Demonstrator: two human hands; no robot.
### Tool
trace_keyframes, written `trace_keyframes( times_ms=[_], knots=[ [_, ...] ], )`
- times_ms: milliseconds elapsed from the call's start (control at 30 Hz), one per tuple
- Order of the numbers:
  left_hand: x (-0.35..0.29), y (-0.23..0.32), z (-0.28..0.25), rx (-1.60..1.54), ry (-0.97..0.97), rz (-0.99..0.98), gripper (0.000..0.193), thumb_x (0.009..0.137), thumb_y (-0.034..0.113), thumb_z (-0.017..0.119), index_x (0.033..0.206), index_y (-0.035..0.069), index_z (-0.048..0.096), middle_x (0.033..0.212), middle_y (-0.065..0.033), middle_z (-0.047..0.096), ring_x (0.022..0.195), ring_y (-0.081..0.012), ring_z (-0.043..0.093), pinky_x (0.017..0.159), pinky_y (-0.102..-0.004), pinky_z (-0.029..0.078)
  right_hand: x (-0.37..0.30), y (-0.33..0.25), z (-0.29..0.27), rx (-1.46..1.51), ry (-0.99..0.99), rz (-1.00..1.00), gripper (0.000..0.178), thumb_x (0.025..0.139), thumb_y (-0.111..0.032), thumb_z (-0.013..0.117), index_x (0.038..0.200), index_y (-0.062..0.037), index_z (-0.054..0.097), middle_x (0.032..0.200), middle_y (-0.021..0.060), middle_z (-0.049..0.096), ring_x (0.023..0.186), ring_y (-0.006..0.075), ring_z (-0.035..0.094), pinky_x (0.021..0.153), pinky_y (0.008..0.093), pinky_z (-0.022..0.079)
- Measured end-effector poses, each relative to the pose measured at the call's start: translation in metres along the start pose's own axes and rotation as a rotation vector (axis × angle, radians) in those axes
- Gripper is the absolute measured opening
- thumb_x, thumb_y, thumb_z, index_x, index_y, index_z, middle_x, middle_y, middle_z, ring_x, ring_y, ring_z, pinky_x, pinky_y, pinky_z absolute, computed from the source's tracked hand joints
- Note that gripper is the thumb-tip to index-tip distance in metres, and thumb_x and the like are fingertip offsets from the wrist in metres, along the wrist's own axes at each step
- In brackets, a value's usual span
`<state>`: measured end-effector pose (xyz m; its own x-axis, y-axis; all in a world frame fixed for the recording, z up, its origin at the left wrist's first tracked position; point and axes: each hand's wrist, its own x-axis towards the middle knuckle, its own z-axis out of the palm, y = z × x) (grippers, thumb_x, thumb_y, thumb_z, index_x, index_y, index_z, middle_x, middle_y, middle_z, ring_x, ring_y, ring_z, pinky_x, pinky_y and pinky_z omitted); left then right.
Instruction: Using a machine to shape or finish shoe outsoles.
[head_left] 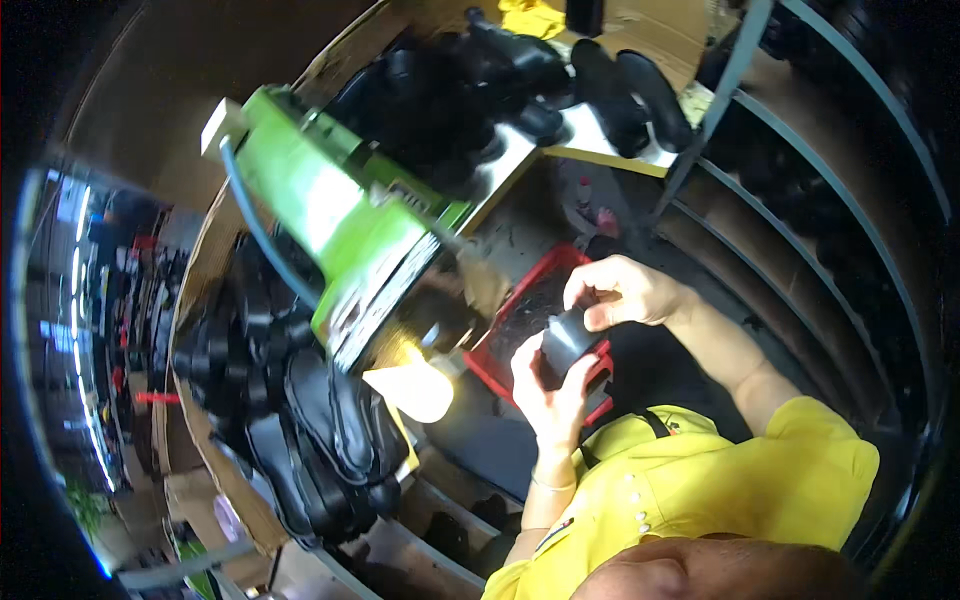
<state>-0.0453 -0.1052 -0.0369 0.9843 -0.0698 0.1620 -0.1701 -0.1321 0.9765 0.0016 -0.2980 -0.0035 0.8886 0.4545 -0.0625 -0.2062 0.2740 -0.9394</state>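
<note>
Both my hands hold a glossy black shoe sole (568, 340) between them, above a red plastic crate. My left hand (548, 395) grips it from below, with thumb and fingers on either side. My right hand (628, 290) pinches its upper end, fingers curled. Parts of the sole are hidden behind my fingers. To the left of my hands stands a green machine (320, 200) with a lit lamp (415, 388) at its lower end. The red crate (482, 370) has dark scraps in it.
Piled black soles (325, 415) lie left of the machine, and more black footwear parts (610, 95) lie on the far bench. A yellow cloth (532, 18) is at the back. A metal rack (800, 150) rises on the right. A blue hose (262, 225) runs along the machine.
</note>
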Motion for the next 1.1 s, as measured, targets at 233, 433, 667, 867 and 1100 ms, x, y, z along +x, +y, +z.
trace_keyframes(
  times_ms=[233, 433, 667, 867, 1100],
  knots=[
    [0.023, -0.018, -0.025, -0.204, 0.151, -0.142, 0.038, 0.072, -0.004, 0.08, 0.102, 0.002, 0.058, 0.086, 0.0017, 0.053, 0.078, -0.0064, 0.049, 0.071, -0.0197, 0.04, -0.003, 0.151, 0.018, -0.02, -0.185, 0.448, 0.071, 0.07, -0.002, 0.08, 0.134, -0.0015, 0.05, 0.128, 0.0073, 0.059, 0.117, 0.0166, 0.052, 0.099, 0.0331, 0.045],
    [0.04, -0.028, -0.028, -0.058, 0.141, -0.06, 0.033, 0.071, 0.005, 0.084, 0.085, 0.005, 0.053, 0.071, 0.0087, 0.034, 0.062, -0.0018, 0.028, 0.054, -0.0179, 0.024, -0.03, 0.222, 0.04, 0.491, 0.043, 0.322, 0.067, 0.074, 0.009, 0.071, 0.135, -0.0025, 0.046, 0.125, 0.0085, 0.057, 0.114, 0.0208, 0.056, 0.095, 0.036, 0.048],
    [0.019, -0.045, -0.035, 0.045, 0.2, 0.084, 0.036, 0.071, 0.007, 0.083, 0.078, 0.007, 0.047, 0.072, 0.0065, 0.033, 0.064, -0.0041, 0.027, 0.056, -0.0194, 0.024, -0.058, 0.218, 0.004, 0.596, 0.315, 0.273, 0.049, 0.075, 0.008, 0.067, 0.12, 0.0006, 0.052, 0.098, 0.0094, 0.063, 0.075, 0.0178, 0.065, 0.058, 0.031, 0.056],
    [0.021, -0.042, -0.042, 0.263, 0.2, 0.223, 0.034, 0.068, 0.005, 0.082, 0.082, 0.004, 0.05, 0.08, 0.0, 0.043, 0.073, -0.0118, 0.041, 0.068, -0.025, 0.039, -0.046, 0.16, -0.034, 0.622, 0.675, -0.051, 0.058, 0.075, -0.002, 0.072, 0.127, -0.0161, 0.048, 0.1, 0.0017, 0.061, 0.066, 0.0094, 0.058, 0.037, 0.0181, 0.038],
    [0.022, -0.034, -0.047, 0.138, 0.177, 0.087, 0.041, 0.069, 0.008, 0.081, 0.102, 0.0, 0.057, 0.095, -0.0072, 0.06, 0.086, -0.0163, 0.055, 0.081, -0.0283, 0.045, 0.0, 0.049, -0.062, 0.217, 0.668, -0.209, 0.059, 0.073, 0.0, 0.073, 0.127, -0.0073, 0.049, 0.1, 0.0026, 0.059, 0.064, 0.002, 0.056, 0.034, 0.0125, 0.031]
  ],
)
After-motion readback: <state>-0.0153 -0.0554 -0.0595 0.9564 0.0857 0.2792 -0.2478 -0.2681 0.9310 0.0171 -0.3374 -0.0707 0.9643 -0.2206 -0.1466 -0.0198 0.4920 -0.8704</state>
